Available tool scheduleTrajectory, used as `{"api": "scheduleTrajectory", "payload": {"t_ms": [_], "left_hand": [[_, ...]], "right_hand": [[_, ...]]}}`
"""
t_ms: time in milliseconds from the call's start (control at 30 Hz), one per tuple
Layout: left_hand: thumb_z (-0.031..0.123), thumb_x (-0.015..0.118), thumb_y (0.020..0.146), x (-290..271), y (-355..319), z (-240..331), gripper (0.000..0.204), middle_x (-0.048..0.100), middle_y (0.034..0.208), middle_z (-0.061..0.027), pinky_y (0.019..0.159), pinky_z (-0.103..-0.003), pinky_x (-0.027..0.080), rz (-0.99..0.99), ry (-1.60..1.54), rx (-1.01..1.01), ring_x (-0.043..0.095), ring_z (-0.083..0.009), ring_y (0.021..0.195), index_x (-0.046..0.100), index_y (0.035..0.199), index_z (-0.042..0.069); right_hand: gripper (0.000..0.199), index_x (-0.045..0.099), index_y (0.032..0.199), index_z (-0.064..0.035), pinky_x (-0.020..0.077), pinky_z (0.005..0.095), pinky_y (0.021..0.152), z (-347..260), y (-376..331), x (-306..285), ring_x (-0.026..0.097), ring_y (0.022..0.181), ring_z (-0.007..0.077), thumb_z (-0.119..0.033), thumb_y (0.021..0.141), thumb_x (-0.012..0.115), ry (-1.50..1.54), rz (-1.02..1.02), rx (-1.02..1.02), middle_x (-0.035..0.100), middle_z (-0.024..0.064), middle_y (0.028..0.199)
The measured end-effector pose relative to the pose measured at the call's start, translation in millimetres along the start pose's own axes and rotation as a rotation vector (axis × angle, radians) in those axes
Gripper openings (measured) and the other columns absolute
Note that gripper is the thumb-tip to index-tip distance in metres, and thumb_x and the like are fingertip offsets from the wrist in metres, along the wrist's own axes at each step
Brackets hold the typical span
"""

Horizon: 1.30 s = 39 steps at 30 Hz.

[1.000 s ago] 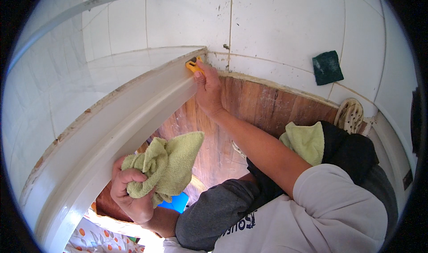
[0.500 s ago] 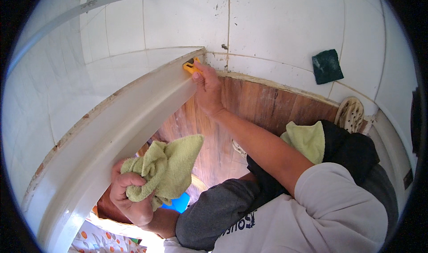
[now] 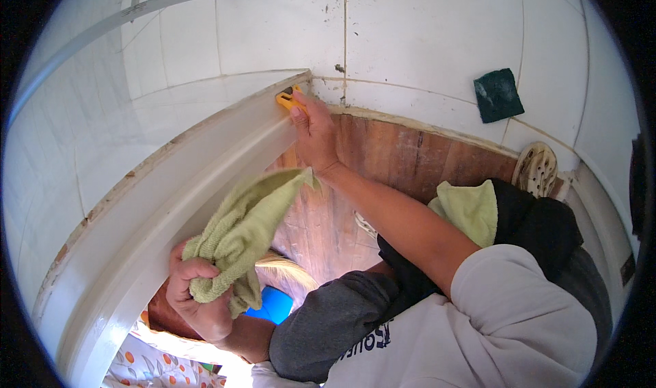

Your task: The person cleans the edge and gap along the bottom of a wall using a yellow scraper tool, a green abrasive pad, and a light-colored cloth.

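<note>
- Lifted since the earlier frame, the cloth (image 3: 242, 234) now flares up toward the right wrist; the left hand (image 3: 198, 299) sits a little lower along the ledge (image 3: 164, 203).
- Left fingers are clenched tight round the green terry cloth.
- Right hand (image 3: 316, 131) pinches a small yellow scraper (image 3: 285, 99) into the far corner where the ledge meets glossy white tile (image 3: 424, 39).
- Worn wood panelling (image 3: 410, 162) lies below.

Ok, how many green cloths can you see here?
2. One green cloth is bunched in the left hand; the other cloth lies over the dark clothing at the right. More may be hidden.
</note>
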State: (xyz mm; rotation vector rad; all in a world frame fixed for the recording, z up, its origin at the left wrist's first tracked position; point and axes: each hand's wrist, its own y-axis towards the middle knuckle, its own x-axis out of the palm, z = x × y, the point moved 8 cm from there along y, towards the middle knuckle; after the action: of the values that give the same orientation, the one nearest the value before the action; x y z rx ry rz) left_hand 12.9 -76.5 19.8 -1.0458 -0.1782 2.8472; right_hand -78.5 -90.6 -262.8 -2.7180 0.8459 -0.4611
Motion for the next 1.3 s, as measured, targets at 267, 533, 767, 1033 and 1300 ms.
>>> {"api": "scheduleTrajectory", "payload": {"t_ms": [267, 533, 767, 1033, 1300], "left_hand": [[-0.005, 0.063, 0.052, -0.4, 0.5, -0.8, 0.023, 0.050, 0.096, -0.0137, 0.082, -0.031, 0.040, -0.004, 0.001, 0.002, 0.053, -0.0207, 0.086, 0.055, 0.072, 0.003], [-0.005, 0.062, 0.051, 0.6, 0.7, 0.1, 0.023, 0.051, 0.096, -0.0143, 0.082, -0.031, 0.040, -0.002, 0.011, -0.012, 0.053, -0.0212, 0.086, 0.055, 0.071, 0.003], [-0.005, 0.061, 0.051, 1.7, 0.5, 0.4, 0.024, 0.051, 0.095, -0.0140, 0.082, -0.031, 0.039, 0.003, -0.011, 0.002, 0.053, -0.0212, 0.087, 0.054, 0.072, 0.003], [-0.007, 0.060, 0.051, -1.0, -0.6, -1.6, 0.023, 0.051, 0.094, -0.0135, 0.081, -0.030, 0.040, 0.019, 0.003, -0.032, 0.053, -0.0207, 0.085, 0.053, 0.071, 0.003], [-0.008, 0.061, 0.051, 2.2, 0.9, 2.1, 0.024, 0.051, 0.095, -0.0142, 0.082, -0.031, 0.040, 0.032, 0.006, -0.017, 0.053, -0.0209, 0.086, 0.053, 0.071, 0.003]], "right_hand": [[0.030, 0.051, 0.113, -0.0002, 0.0421, 0.0299, 0.079, -4.2, -1.0, -0.8, 0.053, 0.087, 0.0222, -0.018, 0.089, 0.048, -0.010, 0.016, -0.044, 0.054, 0.0149, 0.100], [0.028, 0.051, 0.112, -0.0012, 0.0428, 0.0295, 0.077, 12.3, 1.4, -3.7, 0.054, 0.083, 0.0204, -0.017, 0.090, 0.047, -0.086, -0.007, 0.020, 0.054, 0.0136, 0.097], [0.028, 0.051, 0.113, -0.0013, 0.0435, 0.0302, 0.074, 16.8, 0.9, -5.0, 0.054, 0.080, 0.0190, -0.017, 0.090, 0.046, -0.034, 0.027, 0.070, 0.054, 0.0125, 0.095], [0.029, 0.049, 0.114, -0.0007, 0.0414, 0.0293, 0.082, 34.7, -5.2, -3.7, 0.053, 0.089, 0.0189, -0.017, 0.091, 0.045, -0.037, 0.031, 0.063, 0.053, 0.0131, 0.101], [0.029, 0.049, 0.113, 0.0003, 0.0407, 0.0292, 0.083, 37.0, -4.7, -1.4, 0.052, 0.092, 0.0197, -0.017, 0.091, 0.044, 0.002, 0.048, 0.097, 0.053, 0.0137, 0.103]]}}
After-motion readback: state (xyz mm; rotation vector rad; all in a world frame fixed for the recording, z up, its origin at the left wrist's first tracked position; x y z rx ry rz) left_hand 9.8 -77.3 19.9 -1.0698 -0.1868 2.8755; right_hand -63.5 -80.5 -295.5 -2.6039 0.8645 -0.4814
